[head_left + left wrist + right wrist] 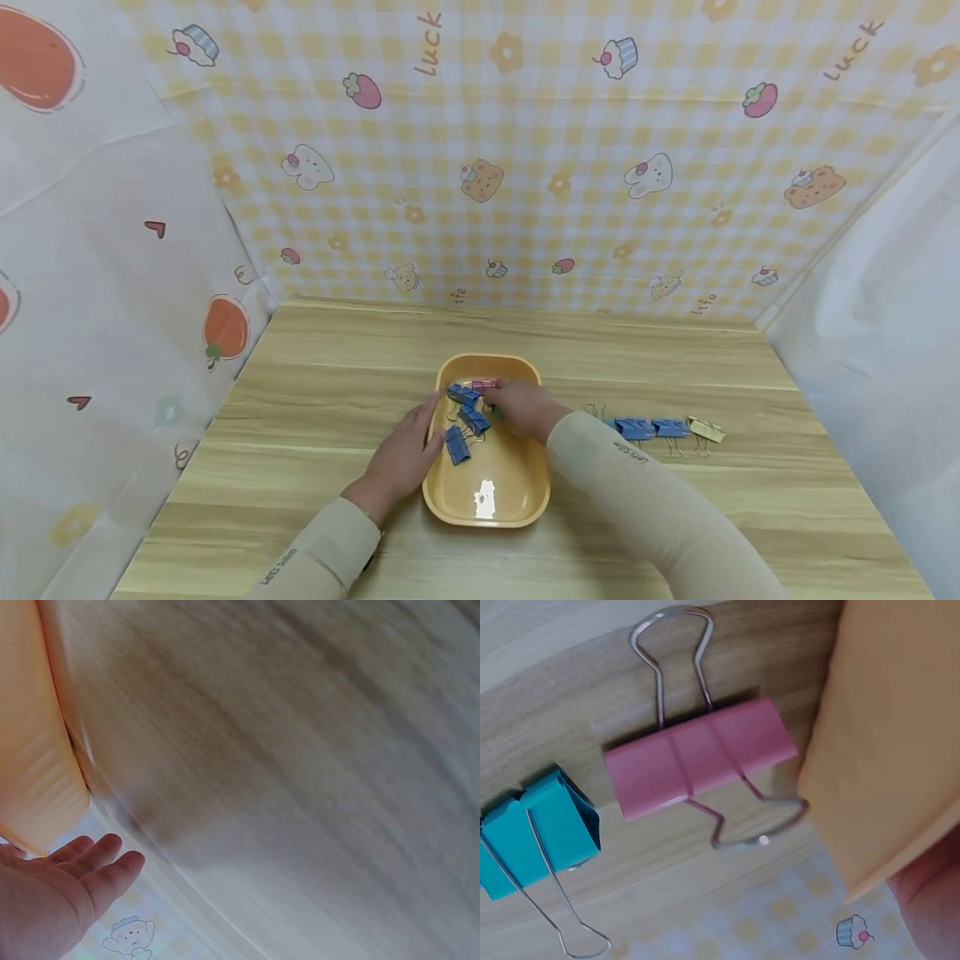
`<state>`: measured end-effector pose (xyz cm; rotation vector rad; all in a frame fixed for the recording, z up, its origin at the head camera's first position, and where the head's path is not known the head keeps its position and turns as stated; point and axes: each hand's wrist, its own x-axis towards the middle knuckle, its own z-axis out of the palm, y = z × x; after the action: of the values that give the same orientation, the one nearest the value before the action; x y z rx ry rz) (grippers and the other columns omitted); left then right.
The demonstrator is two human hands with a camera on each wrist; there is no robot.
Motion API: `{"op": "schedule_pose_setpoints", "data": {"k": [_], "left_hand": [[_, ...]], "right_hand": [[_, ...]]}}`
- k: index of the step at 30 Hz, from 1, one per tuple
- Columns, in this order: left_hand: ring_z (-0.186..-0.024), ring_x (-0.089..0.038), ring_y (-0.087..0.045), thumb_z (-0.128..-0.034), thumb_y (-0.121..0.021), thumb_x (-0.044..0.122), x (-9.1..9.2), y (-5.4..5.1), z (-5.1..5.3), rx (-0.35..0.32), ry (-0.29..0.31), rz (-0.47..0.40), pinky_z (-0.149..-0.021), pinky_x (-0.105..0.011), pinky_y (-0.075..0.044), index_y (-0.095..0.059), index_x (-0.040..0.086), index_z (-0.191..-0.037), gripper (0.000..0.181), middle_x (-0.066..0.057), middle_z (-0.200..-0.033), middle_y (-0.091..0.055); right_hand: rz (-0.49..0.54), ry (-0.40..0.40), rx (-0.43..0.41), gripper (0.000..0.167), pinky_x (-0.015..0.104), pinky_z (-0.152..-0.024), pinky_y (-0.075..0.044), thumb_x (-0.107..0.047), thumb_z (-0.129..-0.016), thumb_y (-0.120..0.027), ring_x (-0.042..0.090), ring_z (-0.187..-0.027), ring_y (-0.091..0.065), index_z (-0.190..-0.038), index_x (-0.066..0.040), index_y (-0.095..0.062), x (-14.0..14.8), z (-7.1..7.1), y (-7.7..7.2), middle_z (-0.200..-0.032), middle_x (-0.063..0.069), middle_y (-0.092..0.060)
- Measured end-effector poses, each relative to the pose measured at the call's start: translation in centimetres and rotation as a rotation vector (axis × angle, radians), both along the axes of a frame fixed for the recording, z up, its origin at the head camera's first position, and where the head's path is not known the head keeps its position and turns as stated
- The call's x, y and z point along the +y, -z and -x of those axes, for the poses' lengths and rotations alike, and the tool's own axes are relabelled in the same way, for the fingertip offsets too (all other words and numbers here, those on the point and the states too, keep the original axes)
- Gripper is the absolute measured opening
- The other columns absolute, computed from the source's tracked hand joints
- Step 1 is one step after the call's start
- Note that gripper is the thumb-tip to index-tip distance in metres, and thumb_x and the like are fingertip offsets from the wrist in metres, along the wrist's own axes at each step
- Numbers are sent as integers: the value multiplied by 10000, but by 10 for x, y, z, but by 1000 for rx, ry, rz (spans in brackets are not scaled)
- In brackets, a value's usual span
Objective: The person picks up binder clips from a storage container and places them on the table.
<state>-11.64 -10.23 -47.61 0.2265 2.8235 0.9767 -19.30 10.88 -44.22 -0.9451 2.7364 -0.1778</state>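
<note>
A yellow-orange tray stands on the table, with several blue binder clips along its left side and a pink binder clip near its far end. My left hand rests against the tray's left wall, its fingers extended in the left wrist view. Reaching into the tray from the right, my right hand has its fingertips beside the pink clip and over a small dark green thing. Those fingertips are mostly hidden, so I cannot tell whether they pinch it.
Right of the tray runs a row of binder clips: blue ones and a pale yellow one. In the right wrist view, a pink clip and a teal clip lie on the wooden table outside the tray. A patterned cloth hangs behind.
</note>
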Motion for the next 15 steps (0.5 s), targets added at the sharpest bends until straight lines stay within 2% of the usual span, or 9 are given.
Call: {"op": "schedule_pose_setpoints", "data": {"k": [3, 7, 11, 15], "left_hand": [[-1326, -396, -418, -1015, -459, 357, 0, -1, -1, -3, 0, 0, -1040, -547, -393, -212, 162, -1552, 623, -194, -1480, -389], [-1319, -402, -423, -1013, -464, 350, 0, -1, -1, 7, 3, 0, -1034, -552, -397, -219, 158, -1549, 619, -200, -1474, -395], [-1316, -405, -426, -1014, -463, 351, 0, 0, -1, 13, 6, 1, -1032, -552, -399, -222, 155, -1548, 618, -203, -1471, -398], [-1310, -408, -432, -1013, -466, 343, 0, 0, 0, 14, 9, 2, -1025, -553, -405, -218, 156, -1548, 619, -207, -1468, -399]], "right_hand": [[33, 3, 9, 300, 395, -834, -533, -36, -888, -669, 220, -877, -600, -1172, -134, -682, 1, -1, -4, -988, 74, -628], [59, 11, 0, 464, 384, -816, -541, -8, -888, -659, 213, -864, -593, -1317, -180, -616, 4, -2, -10, -1011, 80, -632], [63, -6, 31, 503, 355, -781, -542, 15, -855, -686, 189, -841, -579, -1307, -195, -625, 7, -3, -15, -1003, 62, -623], [72, -28, 65, 443, 334, -757, -537, 8, -835, -703, 180, -834, -581, -1240, -168, -661, 10, -5, -19, -999, 53, -613]]}}
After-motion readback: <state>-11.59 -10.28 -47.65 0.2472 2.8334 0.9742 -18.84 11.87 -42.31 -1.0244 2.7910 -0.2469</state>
